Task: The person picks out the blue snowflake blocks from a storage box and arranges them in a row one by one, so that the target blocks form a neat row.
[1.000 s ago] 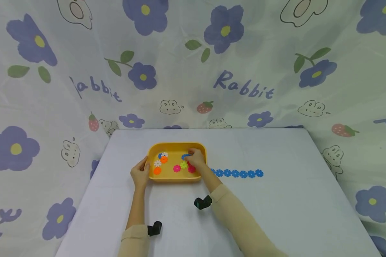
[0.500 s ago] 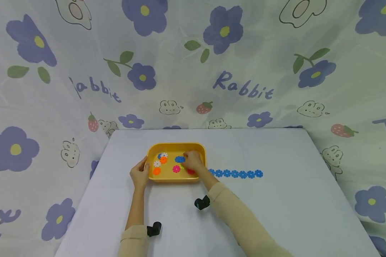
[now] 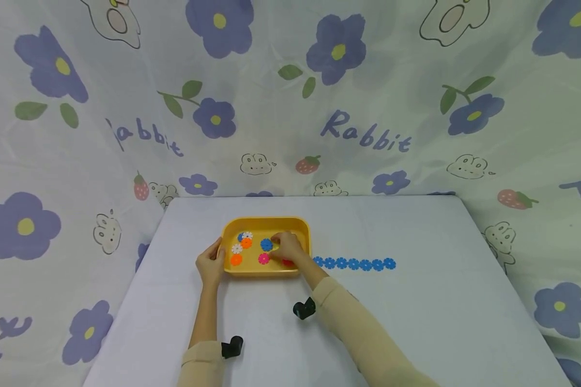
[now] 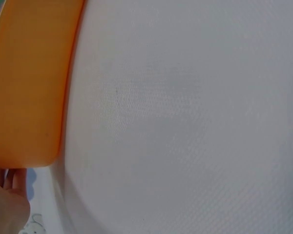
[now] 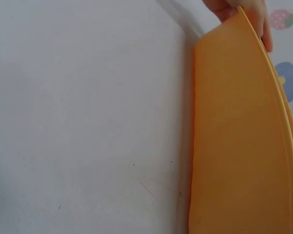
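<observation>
A yellow tray (image 3: 263,221) holds several small notched flower-shaped discs. My left hand (image 3: 210,263) grips its left end, thumb at the rim; in the left wrist view the fingers (image 4: 18,181) reach behind the tray corner. My right hand (image 3: 288,248) is inside the tray at its right part, finger and thumb spread apart. A blue disc (image 3: 267,245) lies right at those fingertips, with a pink disc (image 3: 263,258) just below. A yellow-green disc shows partly between finger and thumb, and a red disc (image 3: 288,263) is mostly covered by the hand.
White discs (image 3: 236,249), orange discs (image 3: 236,259) and a partly covered blue one (image 3: 241,237) lie in the tray's left half. Right of the tray, a row of blue discs (image 3: 354,264) stretches across the white table (image 3: 416,322). A patterned cloth (image 3: 271,107) hangs behind.
My right hand has shifted slightly left and down inside the tray. The blue at its fingertips has moved left and down and now shows as one round disc. My left hand stays on the tray.
</observation>
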{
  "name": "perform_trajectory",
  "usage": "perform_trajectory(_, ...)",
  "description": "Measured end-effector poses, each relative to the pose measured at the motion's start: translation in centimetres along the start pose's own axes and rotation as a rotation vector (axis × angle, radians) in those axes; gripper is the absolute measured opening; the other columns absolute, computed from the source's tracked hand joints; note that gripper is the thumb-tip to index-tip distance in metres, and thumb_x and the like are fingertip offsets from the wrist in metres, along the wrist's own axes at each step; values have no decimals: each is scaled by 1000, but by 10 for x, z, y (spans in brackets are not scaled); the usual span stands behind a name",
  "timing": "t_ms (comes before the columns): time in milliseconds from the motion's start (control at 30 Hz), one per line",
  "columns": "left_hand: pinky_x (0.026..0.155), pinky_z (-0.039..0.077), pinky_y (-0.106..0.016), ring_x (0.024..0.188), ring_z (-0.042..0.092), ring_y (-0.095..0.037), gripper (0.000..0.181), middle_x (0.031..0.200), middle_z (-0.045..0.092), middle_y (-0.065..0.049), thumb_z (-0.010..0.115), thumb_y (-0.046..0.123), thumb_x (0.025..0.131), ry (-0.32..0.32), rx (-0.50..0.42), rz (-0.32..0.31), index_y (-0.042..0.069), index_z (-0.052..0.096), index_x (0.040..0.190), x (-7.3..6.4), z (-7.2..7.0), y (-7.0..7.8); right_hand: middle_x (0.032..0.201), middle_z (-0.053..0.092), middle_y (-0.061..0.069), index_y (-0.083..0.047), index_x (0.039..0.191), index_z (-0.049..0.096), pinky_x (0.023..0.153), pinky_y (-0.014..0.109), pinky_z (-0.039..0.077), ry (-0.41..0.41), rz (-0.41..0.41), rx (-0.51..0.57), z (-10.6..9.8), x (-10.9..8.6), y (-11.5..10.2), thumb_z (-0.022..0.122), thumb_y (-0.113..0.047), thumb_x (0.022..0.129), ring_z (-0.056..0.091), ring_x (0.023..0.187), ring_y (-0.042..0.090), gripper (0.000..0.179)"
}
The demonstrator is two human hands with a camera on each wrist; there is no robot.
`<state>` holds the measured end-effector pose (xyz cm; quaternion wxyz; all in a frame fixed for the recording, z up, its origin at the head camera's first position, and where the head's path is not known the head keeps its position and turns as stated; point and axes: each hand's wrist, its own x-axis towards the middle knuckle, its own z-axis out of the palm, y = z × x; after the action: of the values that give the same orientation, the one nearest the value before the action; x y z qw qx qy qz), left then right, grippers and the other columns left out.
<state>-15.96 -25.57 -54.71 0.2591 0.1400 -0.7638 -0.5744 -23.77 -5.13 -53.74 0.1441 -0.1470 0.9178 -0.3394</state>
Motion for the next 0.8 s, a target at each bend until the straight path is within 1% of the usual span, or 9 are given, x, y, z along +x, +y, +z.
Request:
perform_trajectory(133,74,45,-2,109,58,-35,29,117,61,-24,58,-8,87,1,-12,-6,-10,62,115,0,0,0,111,61,5,-14,122,65,92,38,41,0,60,-69,5,-1,-4,78,-42,74,48,105,24,57)
perform_trajectory(200,74,45,-2,108,58,-36,29,116,61,-24,58,-8,87,-1,-17,0,-10,62,115,0,0,-1,110,59,4,-18,121,65,92,40,39,4,91,-102,8,-1,-6,76,-46,75,46,106,24,56)
perform_trajectory(300,74,45,-2,109,57,-38,29,116,60,-25,58,-8,87,-4,-32,15,-10,61,115,0,0,-1,107,60,3,-20,116,68,90,41,37,23,114,-122,11,-1,-9,74,-43,77,46,105,25,46)
perform_trajectory(433,74,44,-2,108,57,-35,29,116,61,-24,58,-8,86,1,-37,18,-9,62,115,0,0,-1,98,62,-1,-20,105,71,84,40,39,56,101,-151,11,0,-9,74,-38,79,50,99,24,32)
perform_trajectory(533,74,45,-2,107,59,-30,29,116,62,-23,58,-9,86,4,-15,8,-9,62,114,0,0,-2,99,64,-2,-19,102,71,83,40,39,63,95,-141,9,0,-8,75,-36,79,51,99,24,30)
perform_trajectory(633,74,46,-3,107,59,-29,29,115,62,-23,58,-10,85,6,-10,5,-10,62,114,1,0,-3,102,65,-1,-18,107,69,85,42,37,46,83,-87,8,0,-8,75,-34,79,51,101,25,34)
perform_trajectory(700,74,46,-3,106,60,-28,29,114,62,-24,58,-10,85,8,-16,22,-10,63,113,0,1,-3,103,65,0,-18,111,68,87,43,36,33,68,-55,8,0,-8,76,-34,78,50,102,24,37)
perform_trajectory(767,75,46,-4,106,59,-32,28,114,61,-26,57,-11,84,-1,-17,32,-12,62,112,-2,-1,6,103,65,0,-20,114,68,89,44,34,22,58,-43,9,2,-9,76,-36,78,49,103,23,40)
perform_trajectory(800,75,46,-3,107,59,-33,28,114,61,-26,58,-11,85,-2,-16,37,-12,62,112,-2,0,6,103,65,-1,-20,114,68,89,43,34,18,56,-50,9,2,-8,75,-37,78,49,104,23,40)
